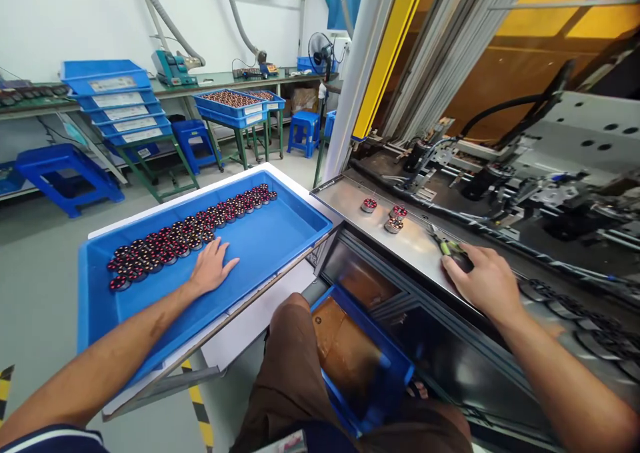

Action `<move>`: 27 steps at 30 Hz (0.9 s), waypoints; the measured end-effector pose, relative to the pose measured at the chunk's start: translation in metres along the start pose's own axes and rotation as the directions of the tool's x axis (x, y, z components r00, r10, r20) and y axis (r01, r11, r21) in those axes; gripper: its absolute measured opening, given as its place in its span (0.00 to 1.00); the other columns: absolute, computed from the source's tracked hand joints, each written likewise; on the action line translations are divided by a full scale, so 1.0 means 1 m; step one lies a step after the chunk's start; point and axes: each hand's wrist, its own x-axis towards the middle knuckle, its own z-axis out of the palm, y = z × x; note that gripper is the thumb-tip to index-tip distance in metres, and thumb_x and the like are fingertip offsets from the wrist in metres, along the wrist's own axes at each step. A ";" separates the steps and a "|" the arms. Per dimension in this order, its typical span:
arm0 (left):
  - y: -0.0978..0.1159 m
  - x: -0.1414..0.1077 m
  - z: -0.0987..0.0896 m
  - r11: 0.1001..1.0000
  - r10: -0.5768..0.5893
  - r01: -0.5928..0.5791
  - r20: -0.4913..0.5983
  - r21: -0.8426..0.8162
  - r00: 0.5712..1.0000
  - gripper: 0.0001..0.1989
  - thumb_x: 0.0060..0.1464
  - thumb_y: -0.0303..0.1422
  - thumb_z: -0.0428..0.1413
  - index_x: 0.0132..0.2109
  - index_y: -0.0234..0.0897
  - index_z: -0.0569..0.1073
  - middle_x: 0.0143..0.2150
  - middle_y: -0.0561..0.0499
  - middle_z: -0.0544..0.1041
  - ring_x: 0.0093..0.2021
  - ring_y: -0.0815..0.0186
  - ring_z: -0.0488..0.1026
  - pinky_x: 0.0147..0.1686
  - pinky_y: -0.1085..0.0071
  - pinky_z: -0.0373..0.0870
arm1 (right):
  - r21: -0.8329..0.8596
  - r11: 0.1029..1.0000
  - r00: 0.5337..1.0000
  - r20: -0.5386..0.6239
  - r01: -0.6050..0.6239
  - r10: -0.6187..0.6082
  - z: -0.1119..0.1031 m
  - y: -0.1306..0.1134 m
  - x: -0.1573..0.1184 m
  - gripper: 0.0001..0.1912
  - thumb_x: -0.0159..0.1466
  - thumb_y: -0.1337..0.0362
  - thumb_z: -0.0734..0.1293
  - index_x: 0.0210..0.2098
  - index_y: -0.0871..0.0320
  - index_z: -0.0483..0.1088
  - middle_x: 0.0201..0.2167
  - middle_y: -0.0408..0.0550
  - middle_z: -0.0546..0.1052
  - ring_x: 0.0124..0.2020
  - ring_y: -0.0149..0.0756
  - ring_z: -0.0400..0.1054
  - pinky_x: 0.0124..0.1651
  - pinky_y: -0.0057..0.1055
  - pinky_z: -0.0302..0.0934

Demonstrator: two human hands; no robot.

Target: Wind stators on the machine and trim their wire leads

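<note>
My left hand [213, 266] is in the blue tray [280, 240], fingers spread and palm down. Its fingertips are at the near side of several rows of small round motor stators [175, 240], black with red and copper-coloured spots; whether they touch is hard to tell. Over the metal ledge [350, 196] at the machine, my right hand [483, 276] has thumb and fingers around the green-and-black handles of small pliers [447, 245], whose jaws point away from me. Beyond the pliers, a stator [369, 205] stands alone, and two more [394, 225] sit close together.
More round parts [575, 313] line the ledge at right, blurred. The machine's black cables and mechanism [480, 180] lie behind it. A blue bin [350, 346] stands below, beside my knees. Stacked blue trays [123, 103], stools [67, 173] and a fan [320, 50] are farther back.
</note>
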 end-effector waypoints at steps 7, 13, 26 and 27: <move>0.031 0.010 -0.023 0.997 0.056 -0.057 -0.031 -0.053 0.998 0.30 0.61 0.48 0.50 0.60 0.28 0.68 0.68 0.29 0.63 0.69 0.39 0.58 0.65 0.41 0.56 | 0.065 0.998 1.000 0.015 -0.027 0.026 -0.009 -0.008 -0.003 0.26 0.66 0.55 0.61 0.55 0.69 0.72 0.52 0.67 0.75 0.53 0.51 0.66 0.58 0.40 0.57; 0.170 0.085 -0.064 0.890 0.379 -0.389 -0.088 -0.240 0.921 0.29 0.61 0.49 0.53 0.62 0.34 0.67 0.64 0.38 0.70 0.67 0.48 0.62 0.67 0.48 0.55 | 0.131 0.990 0.999 0.027 -0.050 0.047 -0.016 -0.013 -0.004 0.21 0.65 0.58 0.63 0.52 0.66 0.74 0.51 0.63 0.75 0.52 0.50 0.66 0.58 0.42 0.58; 0.359 0.177 -0.017 0.756 0.352 -0.262 0.034 -0.600 0.936 0.18 0.63 0.37 0.58 0.56 0.35 0.71 0.51 0.45 0.76 0.45 0.61 0.77 0.45 0.57 0.77 | 0.236 0.972 0.999 -0.031 -0.004 0.012 -0.061 -0.020 -0.016 0.18 0.70 0.55 0.66 0.54 0.59 0.70 0.53 0.52 0.74 0.49 0.41 0.72 0.52 0.44 0.70; 0.361 0.179 -0.015 0.737 0.358 -0.265 0.028 -0.622 0.933 0.17 0.62 0.36 0.58 0.56 0.35 0.71 0.50 0.45 0.77 0.44 0.61 0.77 0.44 0.58 0.77 | 0.243 0.970 0.999 -0.040 -0.013 0.024 -0.060 -0.020 -0.015 0.17 0.70 0.56 0.66 0.54 0.59 0.70 0.52 0.52 0.74 0.48 0.41 0.72 0.51 0.44 0.70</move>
